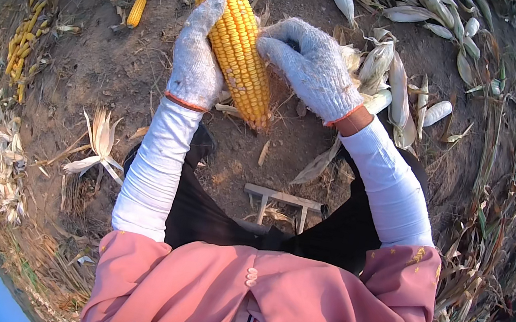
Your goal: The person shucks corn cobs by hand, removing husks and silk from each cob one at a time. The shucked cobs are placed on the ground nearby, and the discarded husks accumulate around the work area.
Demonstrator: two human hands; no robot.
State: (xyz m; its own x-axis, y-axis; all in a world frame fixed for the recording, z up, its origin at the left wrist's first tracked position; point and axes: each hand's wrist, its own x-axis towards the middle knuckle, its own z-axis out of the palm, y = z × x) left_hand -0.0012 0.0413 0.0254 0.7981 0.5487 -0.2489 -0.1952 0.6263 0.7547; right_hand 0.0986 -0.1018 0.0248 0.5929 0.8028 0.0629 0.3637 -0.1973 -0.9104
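Note:
A husked ear of yellow corn (237, 40) is held up at a tilt in front of me, its lower tip pointing down and to the right. My left hand (199, 54), in a whitish knit glove, grips the ear from the left with the thumb across its upper side. My right hand (308, 62), gloved the same way, is at the ear's right side with thumb and fingers bent together. Its fingertips touch or nearly touch the kernels; whether they pinch anything is hidden. Fine corn silk hangs from the right edge of the ear.
Pale corn husks (393, 86) litter the soil to the right. A smaller corn ear (137, 9) lies at upper left, with a corn pile (24, 42) beyond. An opened husk (99, 145) lies left. Between my legs is a wooden frame (282, 198). Dry stalks (487, 199) border the right.

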